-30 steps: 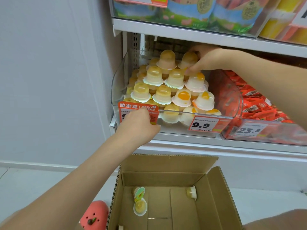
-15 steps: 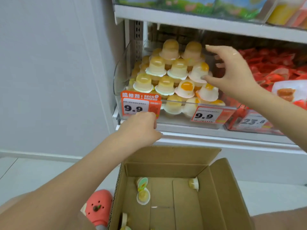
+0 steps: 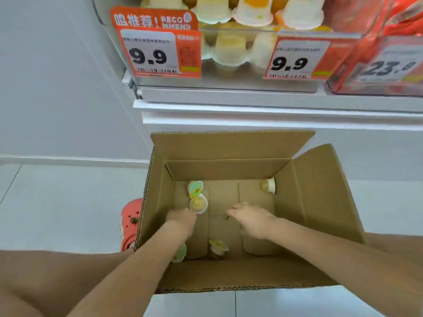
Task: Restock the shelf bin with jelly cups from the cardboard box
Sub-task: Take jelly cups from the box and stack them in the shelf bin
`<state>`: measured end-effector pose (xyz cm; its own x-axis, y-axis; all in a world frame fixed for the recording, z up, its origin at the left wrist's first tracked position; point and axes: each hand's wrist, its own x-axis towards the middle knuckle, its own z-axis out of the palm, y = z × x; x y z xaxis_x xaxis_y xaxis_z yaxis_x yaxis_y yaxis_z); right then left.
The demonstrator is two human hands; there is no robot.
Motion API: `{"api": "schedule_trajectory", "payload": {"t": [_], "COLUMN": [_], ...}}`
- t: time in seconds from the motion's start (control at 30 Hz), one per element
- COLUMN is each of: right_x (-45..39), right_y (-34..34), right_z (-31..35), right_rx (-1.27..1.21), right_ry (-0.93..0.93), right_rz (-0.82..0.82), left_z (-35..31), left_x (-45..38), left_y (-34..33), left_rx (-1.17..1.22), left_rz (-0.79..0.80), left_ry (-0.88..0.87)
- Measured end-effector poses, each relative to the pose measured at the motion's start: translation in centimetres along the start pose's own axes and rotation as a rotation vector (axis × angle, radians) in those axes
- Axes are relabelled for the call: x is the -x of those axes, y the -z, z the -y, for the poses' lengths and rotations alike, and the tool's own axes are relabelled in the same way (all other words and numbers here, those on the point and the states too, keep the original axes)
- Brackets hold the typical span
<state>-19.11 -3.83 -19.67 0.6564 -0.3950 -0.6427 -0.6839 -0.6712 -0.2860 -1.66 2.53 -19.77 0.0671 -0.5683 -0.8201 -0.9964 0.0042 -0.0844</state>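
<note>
Both in the cardboard box (image 3: 315,197): left hand (image 3: 180,221) touches a jelly cup (image 3: 198,203); right hand (image 3: 251,221) loosely spread.

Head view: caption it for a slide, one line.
Both hands, left hand and right hand, reach into the nearly empty cardboard box for the last jelly cups.

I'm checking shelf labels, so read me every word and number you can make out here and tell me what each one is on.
"RECO MMEND", after Chinese characters: orange topper on the shelf bin.
"9.9": left price tag.
"9.9": middle price tag.
"23.8", last digit blurred: right price tag on the red-packet bin.
Small print and barcodes: too blurred.
Cardboard box: no print visible.
</note>
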Motion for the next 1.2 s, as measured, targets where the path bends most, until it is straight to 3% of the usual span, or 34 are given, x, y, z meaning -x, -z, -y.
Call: {"api": "schedule_trajectory", "payload": {"t": [0.1,0.2,0.37,0.5,0.6,0.7,0.8,0.87,0.93,1.0,1.1,1.2], "right_x": [-3.6,-5.7,-7.8,-8.6,-8.7,-7.8,-5.5,-3.2,-0.6,2.2,7.4,12.0], "right_y": [-4.8,-7.6,-9.3,-10.6,-10.5,-8.7,-4.7,-1.4,2.1,5.9,12.3,17.9], "right_z": [0.1,0.1,0.7,1.3,1.4,0.5,-0.4,-0.6,-0.5,-0.3,0.5,1.3], "right_rx": [-0.096,0.034,0.436,0.636,0.644,0.457,0.240,0.063,-0.098,-0.277,-0.438,-0.584], "right_ry": [-0.044,0.090,0.397,0.536,0.472,0.209,0.043,-0.015,-0.043,-0.034,0.004,0.037], "right_rz": [0.176,0.241,0.185,0.105,0.051,0.054,-0.006,-0.082,-0.189,-0.338,-0.523,-0.685], "left_z": [0.1,0.7,1.3,1.2,0.8,0.2,0.1,0.2,0.0,0.1,0.5,1.2], "left_x": [-2.8,-5.6,-8.6,-9.0,-8.2,-6.2,-3.9,-2.3,0.2,3.3,8.4,13.5], "left_y": [-3.3,-5.0,-6.1,-6.2,-5.9,-4.4,-1.0,2.0,5.6,9.2,14.5,18.6], "left_rx": [-0.041,-0.048,-0.028,-0.056,-0.055,-0.013,0.328,0.848,1.443,1.772,2.014,2.009], "left_rz": [0.093,0.087,0.069,0.080,0.062,0.030,0.004,0.020,0.148,0.208,0.156,0.091], "left_ry": [-0.003,-0.001,0.041,0.052,0.076,0.106,0.147,0.174,0.215,0.183,0.044,-0.123]}}
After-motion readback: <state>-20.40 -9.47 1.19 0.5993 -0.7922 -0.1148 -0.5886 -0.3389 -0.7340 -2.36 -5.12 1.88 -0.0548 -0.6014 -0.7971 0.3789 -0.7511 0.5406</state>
